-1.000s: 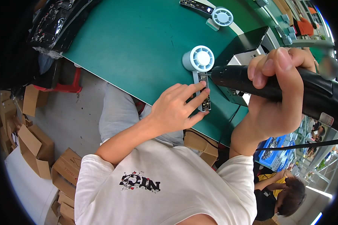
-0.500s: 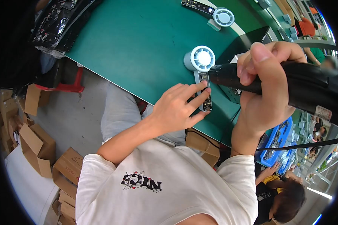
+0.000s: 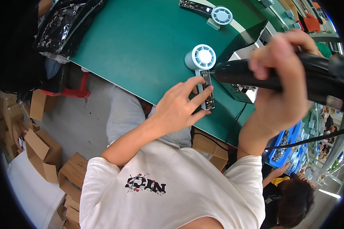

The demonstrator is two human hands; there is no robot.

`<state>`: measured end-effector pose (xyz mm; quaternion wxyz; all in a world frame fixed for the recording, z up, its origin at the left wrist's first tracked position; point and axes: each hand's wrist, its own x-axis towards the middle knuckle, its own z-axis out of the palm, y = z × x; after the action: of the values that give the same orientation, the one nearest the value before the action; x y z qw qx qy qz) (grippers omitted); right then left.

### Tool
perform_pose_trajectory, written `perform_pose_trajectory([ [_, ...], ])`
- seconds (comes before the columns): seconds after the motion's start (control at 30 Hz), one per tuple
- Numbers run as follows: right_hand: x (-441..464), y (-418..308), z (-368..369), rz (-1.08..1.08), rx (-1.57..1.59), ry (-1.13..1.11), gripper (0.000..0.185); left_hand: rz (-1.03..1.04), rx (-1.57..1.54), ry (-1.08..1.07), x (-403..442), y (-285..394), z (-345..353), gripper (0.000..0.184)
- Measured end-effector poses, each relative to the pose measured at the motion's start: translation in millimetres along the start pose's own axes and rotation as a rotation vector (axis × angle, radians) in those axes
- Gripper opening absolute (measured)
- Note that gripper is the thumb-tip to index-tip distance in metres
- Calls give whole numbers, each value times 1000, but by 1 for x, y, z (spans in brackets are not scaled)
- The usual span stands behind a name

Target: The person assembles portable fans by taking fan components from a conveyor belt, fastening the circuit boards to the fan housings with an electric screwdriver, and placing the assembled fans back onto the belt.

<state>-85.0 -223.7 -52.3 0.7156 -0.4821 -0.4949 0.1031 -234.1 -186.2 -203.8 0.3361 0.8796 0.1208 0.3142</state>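
Observation:
A pale blue handheld fan (image 3: pixel 203 57) lies on the green table, its round head pointing away from me and its handle opened up to show a dark circuit board (image 3: pixel 208 100). My left hand (image 3: pixel 179 101) holds that handle, fingertips pressing on the board and its edge. In my right hand (image 3: pixel 281 80), smeared by motion, is a thick black electric screwdriver (image 3: pixel 233 72). Its thin tip sits at the top end of the board, just below the fan head; whether it touches a screw is too small to tell.
A second fan (image 3: pixel 221 15) with an exposed board lies at the far side. Beside the screwdriver stands an open box (image 3: pixel 244 89) with small metal parts. A black bag of boards (image 3: pixel 61 28) rests at the left corner. Blue trays (image 3: pixel 283 147) and a co-worker (image 3: pixel 294 198) are at right.
My left index finger has slid up the board toward the fan head. My right hand has shifted and blurred, with the screwdriver still at the board's top end. The whole view has moved slightly.

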Motion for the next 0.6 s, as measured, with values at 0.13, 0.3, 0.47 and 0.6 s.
perform_pose_trajectory([
  [0.13, 19, -31, -46, -24, 111, 112, 18, -93, 15, -68, 10, 12, -14, 63],
  [0.3, 30, -64, -78, -180, 137, 412, 23, -325, 141, -236, 39, 26, -14, 56],
  [0.47, 28, -85, -114, -329, 160, 452, 27, -391, -123, -168, 54, 27, -42, 40],
  [0.6, 20, -94, -156, -357, 160, 462, 29, -247, -14, 17, 97, 3, -69, 39],
])
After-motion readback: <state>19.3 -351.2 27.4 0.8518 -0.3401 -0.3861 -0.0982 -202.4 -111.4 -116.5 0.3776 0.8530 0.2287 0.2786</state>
